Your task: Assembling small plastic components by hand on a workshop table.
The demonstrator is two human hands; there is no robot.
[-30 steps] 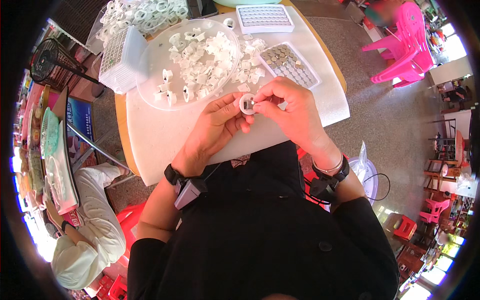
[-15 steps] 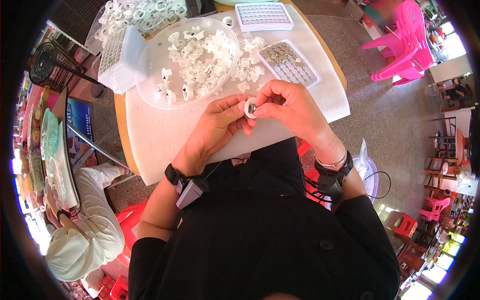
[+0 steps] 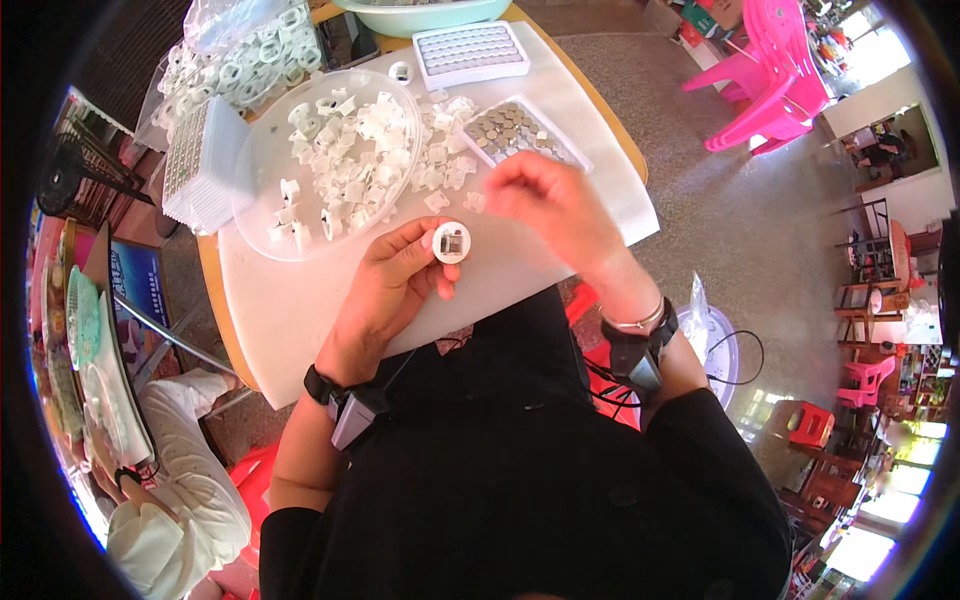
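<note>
A small round white plastic part (image 3: 451, 242) with a dark metal piece in its middle faces up, pinched between the thumb and fingers of my left hand (image 3: 393, 275). My right hand (image 3: 555, 210) is raised apart from it, near the close edge of a white tray (image 3: 560, 150) with rows of round pockets. Several small silver discs (image 3: 505, 132) lie in that tray. Motion smears the right fingertips, so whether they hold anything is unclear. Left of the tray, many white plastic pieces (image 3: 350, 165) lie loose in a large round clear dish (image 3: 250, 228).
A stack of white trays (image 3: 200, 170) stands left of the dish, and a bag of white parts (image 3: 250, 60) behind it. Another pocketed tray (image 3: 470, 60) and a pale green basin (image 3: 425, 15) are at the back. A person in white (image 3: 185, 480) sits at left.
My right hand has let go of the round white part and lifted away toward the disc tray. My left hand keeps the part. The whole view has shifted, with the table now further left.
</note>
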